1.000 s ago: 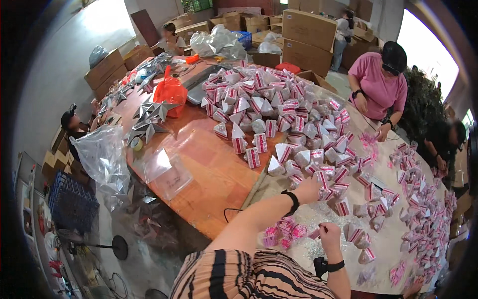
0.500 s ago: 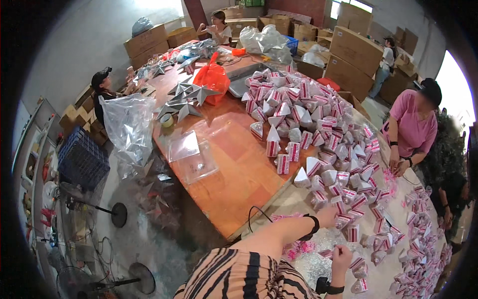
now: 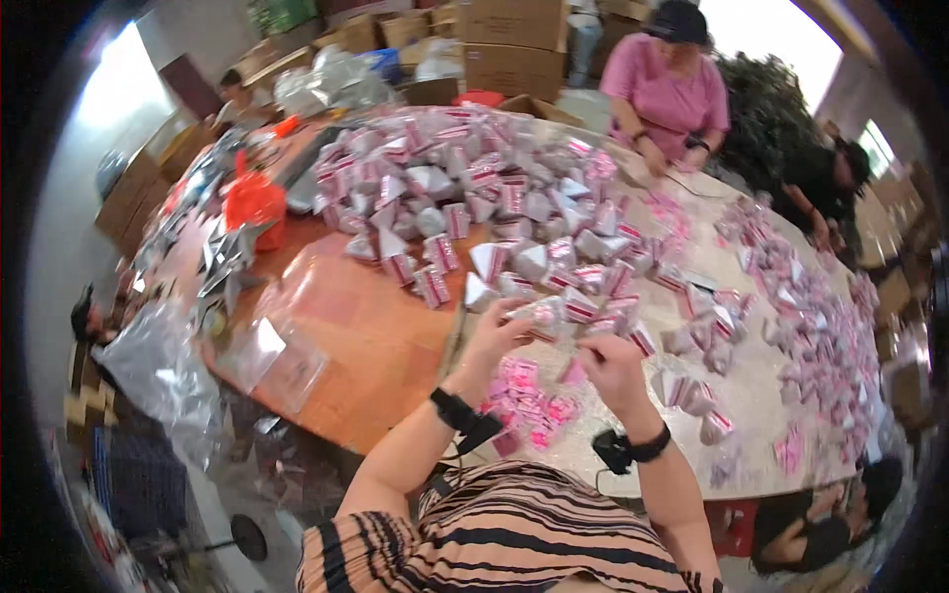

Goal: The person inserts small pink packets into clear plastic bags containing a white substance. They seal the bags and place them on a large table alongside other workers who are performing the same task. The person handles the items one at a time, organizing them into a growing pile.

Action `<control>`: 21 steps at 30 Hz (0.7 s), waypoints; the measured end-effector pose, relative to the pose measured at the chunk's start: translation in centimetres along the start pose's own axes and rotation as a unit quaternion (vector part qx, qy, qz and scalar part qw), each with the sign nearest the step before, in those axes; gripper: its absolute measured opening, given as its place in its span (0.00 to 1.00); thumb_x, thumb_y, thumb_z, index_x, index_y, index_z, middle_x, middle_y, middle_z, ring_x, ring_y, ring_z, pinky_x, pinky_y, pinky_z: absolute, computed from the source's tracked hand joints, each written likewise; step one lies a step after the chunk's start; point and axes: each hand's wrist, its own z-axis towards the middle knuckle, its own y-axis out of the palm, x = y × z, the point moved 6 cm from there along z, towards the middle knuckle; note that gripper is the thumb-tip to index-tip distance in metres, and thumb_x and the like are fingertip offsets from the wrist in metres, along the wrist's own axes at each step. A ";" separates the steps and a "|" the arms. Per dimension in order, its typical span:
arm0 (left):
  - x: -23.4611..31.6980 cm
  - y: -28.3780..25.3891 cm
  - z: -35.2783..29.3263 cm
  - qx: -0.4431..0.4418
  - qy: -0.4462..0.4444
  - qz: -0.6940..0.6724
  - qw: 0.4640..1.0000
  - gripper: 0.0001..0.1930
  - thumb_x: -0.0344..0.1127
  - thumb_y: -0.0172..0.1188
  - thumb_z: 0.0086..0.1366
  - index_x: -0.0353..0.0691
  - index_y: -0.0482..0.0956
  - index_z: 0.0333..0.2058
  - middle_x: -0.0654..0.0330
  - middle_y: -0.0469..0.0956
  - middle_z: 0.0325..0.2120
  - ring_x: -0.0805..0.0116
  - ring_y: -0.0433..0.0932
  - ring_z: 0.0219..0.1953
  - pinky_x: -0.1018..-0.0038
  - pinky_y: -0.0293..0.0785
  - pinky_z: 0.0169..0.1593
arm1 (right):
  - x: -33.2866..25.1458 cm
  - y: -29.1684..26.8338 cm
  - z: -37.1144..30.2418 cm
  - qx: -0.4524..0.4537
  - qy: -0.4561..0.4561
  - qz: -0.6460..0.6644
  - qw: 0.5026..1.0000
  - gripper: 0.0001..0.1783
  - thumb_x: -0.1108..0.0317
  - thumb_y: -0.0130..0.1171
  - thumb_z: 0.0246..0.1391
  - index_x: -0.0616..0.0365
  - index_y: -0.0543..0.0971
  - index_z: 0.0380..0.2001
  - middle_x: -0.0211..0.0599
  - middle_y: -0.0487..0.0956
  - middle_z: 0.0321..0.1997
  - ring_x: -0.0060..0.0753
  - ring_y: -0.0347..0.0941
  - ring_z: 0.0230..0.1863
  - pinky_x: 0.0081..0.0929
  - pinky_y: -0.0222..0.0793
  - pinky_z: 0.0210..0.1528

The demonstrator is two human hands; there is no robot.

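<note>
My left hand (image 3: 492, 341) is closed on a small clear-bagged white piece (image 3: 542, 318) with a pink-striped label, held just above the table in front of me. Close by on the right, my right hand (image 3: 618, 378) has its fingertips pinched together. A pink slip (image 3: 572, 372) shows at those fingertips and seems to be in the pinch. Below and between the hands lies a loose pile of pink slips (image 3: 529, 403). Past my hands spreads a big heap of similar bagged pieces (image 3: 445, 183), white and wedge-shaped with pink-striped labels.
More bagged pieces (image 3: 830, 326) cover the table's right side. On the orange board (image 3: 386, 346) to the left are clear plastic sheets (image 3: 282, 366), a red bag (image 3: 254, 203) and silver stars (image 3: 225, 259). A person in pink (image 3: 672, 84) works across the table; others sit around it.
My view has swung right. My left hand has come back from the heap's near edge and now holds a bagged piece; my right hand has risen beside it.
</note>
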 end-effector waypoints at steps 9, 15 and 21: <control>0.6 0.6 -2.0 0.010 0.030 0.064 0.997 0.20 0.27 0.61 0.56 0.35 0.68 0.47 0.58 0.74 0.38 0.70 0.75 0.39 0.74 0.75 0.44 | -0.9 1.3 1.0 -0.022 -0.036 -0.058 0.997 0.06 0.71 0.54 0.45 0.63 0.73 0.22 0.46 0.73 0.23 0.50 0.71 0.27 0.41 0.67 0.30; 1.1 0.5 -2.4 0.001 0.087 0.114 0.990 0.21 0.26 0.62 0.54 0.35 0.69 0.47 0.60 0.74 0.39 0.74 0.74 0.38 0.78 0.73 0.42 | -1.4 1.7 0.6 -0.043 -0.063 -0.077 0.994 0.05 0.71 0.54 0.46 0.63 0.72 0.24 0.45 0.73 0.25 0.49 0.71 0.30 0.41 0.67 0.33; 1.7 1.1 -2.9 0.000 0.137 0.182 0.974 0.22 0.25 0.64 0.52 0.35 0.70 0.46 0.61 0.74 0.40 0.76 0.72 0.39 0.81 0.70 0.43 | -1.6 1.8 0.4 -0.072 -0.058 -0.113 0.989 0.06 0.70 0.53 0.46 0.61 0.71 0.21 0.44 0.72 0.24 0.47 0.71 0.30 0.40 0.67 0.34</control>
